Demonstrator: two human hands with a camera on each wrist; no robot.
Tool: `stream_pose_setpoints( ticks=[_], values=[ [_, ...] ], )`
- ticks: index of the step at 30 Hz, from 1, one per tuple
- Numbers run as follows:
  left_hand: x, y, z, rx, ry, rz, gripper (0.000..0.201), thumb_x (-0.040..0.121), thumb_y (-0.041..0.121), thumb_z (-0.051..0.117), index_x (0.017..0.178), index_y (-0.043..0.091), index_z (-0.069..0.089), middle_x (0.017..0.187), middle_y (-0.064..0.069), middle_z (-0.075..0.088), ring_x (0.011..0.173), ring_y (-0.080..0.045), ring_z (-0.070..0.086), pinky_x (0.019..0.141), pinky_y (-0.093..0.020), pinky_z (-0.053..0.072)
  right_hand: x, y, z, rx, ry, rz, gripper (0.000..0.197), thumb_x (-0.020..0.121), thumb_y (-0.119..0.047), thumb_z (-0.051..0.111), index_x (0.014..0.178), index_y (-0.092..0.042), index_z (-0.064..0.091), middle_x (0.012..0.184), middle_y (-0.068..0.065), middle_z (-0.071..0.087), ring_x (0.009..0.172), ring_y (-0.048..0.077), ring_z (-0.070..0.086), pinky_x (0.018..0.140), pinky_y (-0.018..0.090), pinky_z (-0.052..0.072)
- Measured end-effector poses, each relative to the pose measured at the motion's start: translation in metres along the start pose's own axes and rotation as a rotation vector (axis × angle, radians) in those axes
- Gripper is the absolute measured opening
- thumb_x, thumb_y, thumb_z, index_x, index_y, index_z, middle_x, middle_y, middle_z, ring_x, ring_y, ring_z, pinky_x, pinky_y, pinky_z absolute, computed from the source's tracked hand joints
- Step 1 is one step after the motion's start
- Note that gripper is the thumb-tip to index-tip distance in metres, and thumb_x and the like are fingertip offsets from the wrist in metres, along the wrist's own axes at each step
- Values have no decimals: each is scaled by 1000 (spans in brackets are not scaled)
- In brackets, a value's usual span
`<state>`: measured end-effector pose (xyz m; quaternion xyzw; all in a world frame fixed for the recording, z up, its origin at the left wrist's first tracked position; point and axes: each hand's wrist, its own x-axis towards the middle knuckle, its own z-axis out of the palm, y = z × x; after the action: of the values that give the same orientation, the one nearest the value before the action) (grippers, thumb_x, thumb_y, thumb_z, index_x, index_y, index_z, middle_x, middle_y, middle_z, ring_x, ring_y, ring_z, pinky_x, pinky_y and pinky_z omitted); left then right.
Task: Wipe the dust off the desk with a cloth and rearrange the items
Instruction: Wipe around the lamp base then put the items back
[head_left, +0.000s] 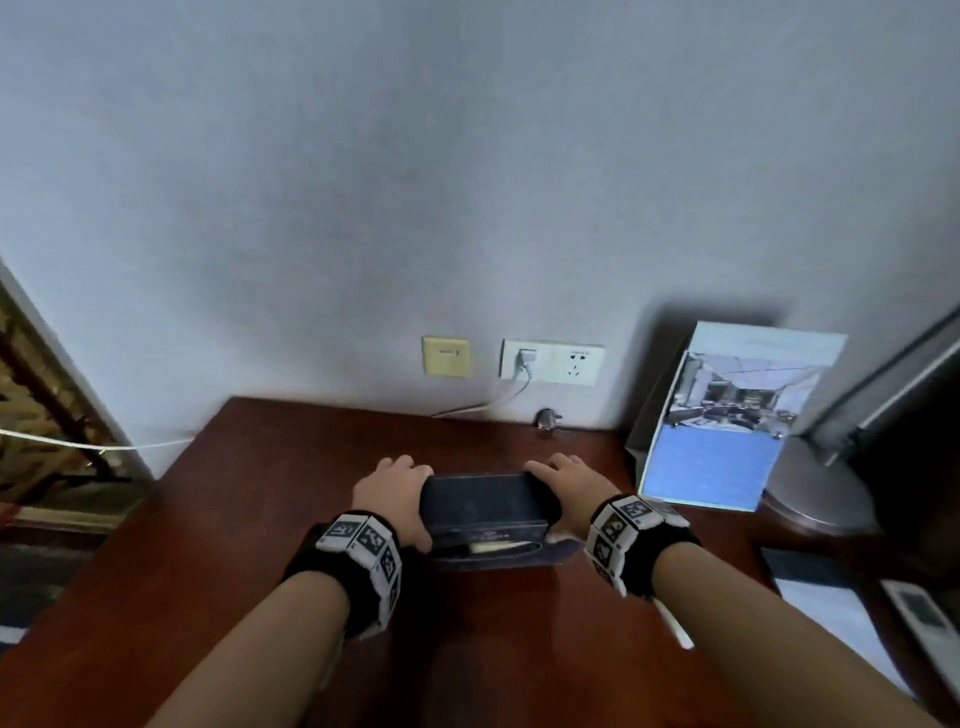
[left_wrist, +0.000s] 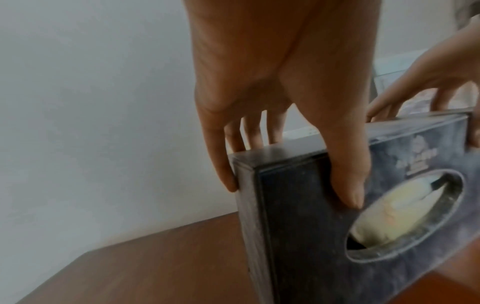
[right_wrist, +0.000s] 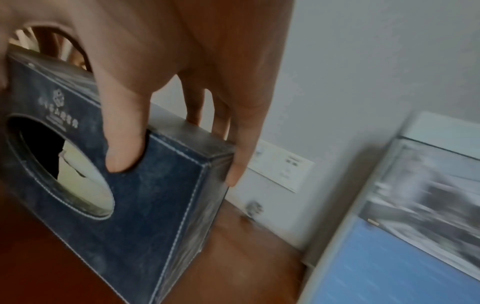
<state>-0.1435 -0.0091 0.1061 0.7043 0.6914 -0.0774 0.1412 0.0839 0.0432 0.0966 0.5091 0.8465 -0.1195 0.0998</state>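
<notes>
Wooden desk (head_left: 260, 545), both hands gripping tissue box (head_left: 483, 506)

We are seeing a dusty dark-blue tissue box (head_left: 485, 506) tipping on edge over the reddish-brown desk (head_left: 270, 499), oval opening facing us.

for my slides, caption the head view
Both hands, left and right, grip a dark blue tissue box on its edge.

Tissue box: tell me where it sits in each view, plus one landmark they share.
Head: tissue box low centre, gripped at both ends.
Left wrist: lower right, oval opening facing the camera.
Right wrist: lower left.
Shared landmark: the white wall socket; in the left wrist view, hidden.
</notes>
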Motion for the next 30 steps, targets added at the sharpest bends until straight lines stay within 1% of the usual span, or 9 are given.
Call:
stream_pose_setpoints(
  ticks=[4,6,8,12,15,19,25,28,30],
  values=[
    [30,93,1,19,-21,160,64,62,43,77,118,25,50,114,2,47,110,-20,44,81,-36,46,-50,89,4,80,-12,152,91,69,-28,80,143,-25,28,129,6,40,123,26,37,101,36,40],
    [39,135,4,24,-33,221,63,61,43,77,116,25,51,112,2,47,109,-20,44,78,-35,44,-73,125,8,117,-14,210,87,68,-27,81,140,-26,33,126,6,42,122,26,40,99,36,41],
    [45,169,11,26,-37,255,63,61,42,77,116,24,52,112,2,47,110,-21,44,76,-34,43,-92,152,13,129,-19,251,86,67,-27,82,139,-26,35,125,6,44,121,25,40,99,37,41],
    [53,209,25,46,-60,277,70,63,41,78,124,23,48,119,0,46,116,-22,42,84,-38,47,-115,185,27,143,-10,291,93,65,-30,83,142,-25,33,132,4,43,125,23,39,105,35,37],
    [52,221,35,57,-71,269,70,64,41,78,125,23,48,120,0,46,117,-22,42,86,-38,47,-121,195,39,140,-25,291,94,66,-28,83,144,-24,30,136,3,39,128,23,36,108,35,35],
    [47,224,49,28,-101,242,72,66,40,78,128,22,45,122,-1,44,119,-23,40,87,-39,48,-124,197,51,111,-31,267,92,69,-28,81,144,-26,28,133,3,39,126,22,35,106,37,37],
    [48,218,57,-46,-77,228,76,67,43,76,132,26,40,124,2,41,120,-20,38,91,-39,47,-124,204,54,154,-8,232,91,70,-32,79,144,-29,27,132,1,37,124,21,34,104,37,38],
    [47,210,67,-188,-98,197,86,67,43,78,139,29,34,134,2,31,128,-21,34,98,-41,45,-128,206,60,206,-6,198,92,74,-32,76,147,-28,21,136,1,33,127,20,31,106,35,37],
    [43,201,75,-346,-113,148,99,66,39,81,145,29,23,142,-1,22,130,-23,34,103,-40,43,-134,212,64,258,-14,161,96,75,-31,75,150,-27,15,140,0,27,130,18,28,108,32,34]
  ],
)
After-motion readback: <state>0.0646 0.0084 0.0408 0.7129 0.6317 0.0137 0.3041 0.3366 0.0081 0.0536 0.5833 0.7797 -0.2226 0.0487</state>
